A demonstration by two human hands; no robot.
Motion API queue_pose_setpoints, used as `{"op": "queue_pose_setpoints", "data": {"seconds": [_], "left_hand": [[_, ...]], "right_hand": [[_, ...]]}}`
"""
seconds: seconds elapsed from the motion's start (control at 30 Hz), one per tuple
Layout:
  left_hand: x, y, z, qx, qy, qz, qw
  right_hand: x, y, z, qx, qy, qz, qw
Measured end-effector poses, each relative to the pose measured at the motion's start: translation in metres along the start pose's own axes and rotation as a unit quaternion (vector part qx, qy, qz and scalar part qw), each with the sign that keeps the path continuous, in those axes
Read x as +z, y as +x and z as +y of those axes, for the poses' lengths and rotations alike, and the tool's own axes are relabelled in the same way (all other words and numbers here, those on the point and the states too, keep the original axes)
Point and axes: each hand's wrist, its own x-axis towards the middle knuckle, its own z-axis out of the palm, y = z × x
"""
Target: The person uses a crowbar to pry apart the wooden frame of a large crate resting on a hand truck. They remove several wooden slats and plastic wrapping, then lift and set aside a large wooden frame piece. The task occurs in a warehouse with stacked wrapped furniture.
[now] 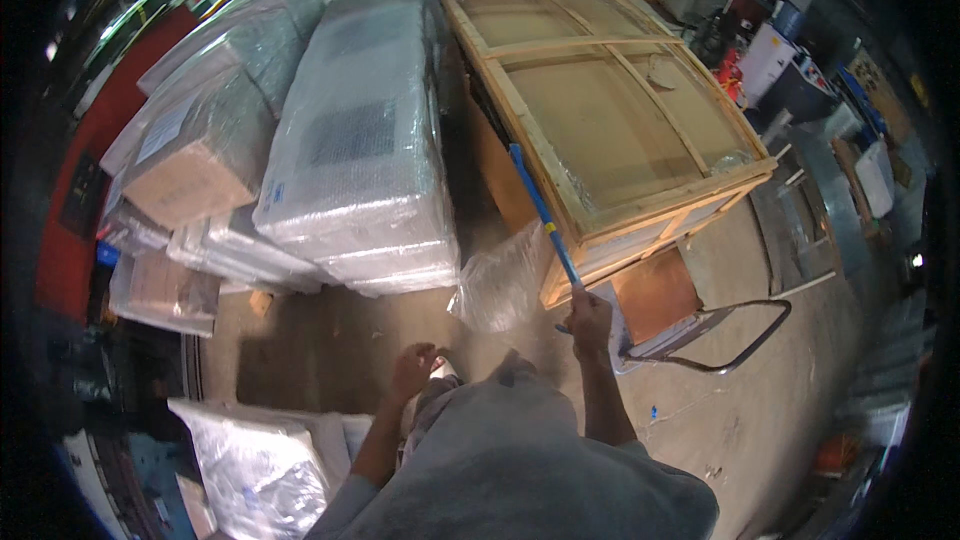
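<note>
The right hand (588, 324) is closed around the lower end of a blue pole (541, 205), which goes from the fist forward and a little to the left, with a yellow band near its middle. The left hand (415, 370) is lower and to the left of the right one, with fingers partly bent; I cannot tell if it holds something (the fingertips are too small to see well). In front of the right hand stands a large wooden crate (590, 120) with slats across its top, and the pole runs along its near left edge; whether they touch, I cannot tell. Between the two hands, a bit farther forward, a crumpled clear plastic sheet (495, 290) lies on the concrete floor (740, 450). Just to the right of the right hand are a brown flat panel (655, 290) and a bent metal handle (775, 335). Forward and left of the left hand is a long stack of bubble-wrapped packages (350, 170), and beyond it, more to the left, a film-wrapped cardboard box (195, 160). Behind and left of the left hand rests another plastic-wrapped bundle (260, 460).
</note>
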Motion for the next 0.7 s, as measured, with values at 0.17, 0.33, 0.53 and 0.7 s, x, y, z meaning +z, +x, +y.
{"op": "queue_pose_setpoints", "data": {"seconds": [0.17,0.33,0.53,0.7], "left_hand": [[-0.114,0.140,0.045,0.221,0.046,0.082,0.971],[-0.162,0.221,0.070,0.235,-0.013,0.106,0.966],[-0.165,0.270,0.077,0.186,0.005,0.042,0.982],[-0.163,0.320,0.106,0.289,-0.008,-0.020,0.957]], "right_hand": [[0.086,0.028,-0.017,0.107,0.035,0.071,0.991],[0.135,0.051,-0.017,0.102,-0.001,0.114,0.988],[0.155,0.053,-0.027,0.167,-0.076,0.149,0.972],[0.178,0.028,-0.028,0.157,-0.109,0.222,0.956]]}}
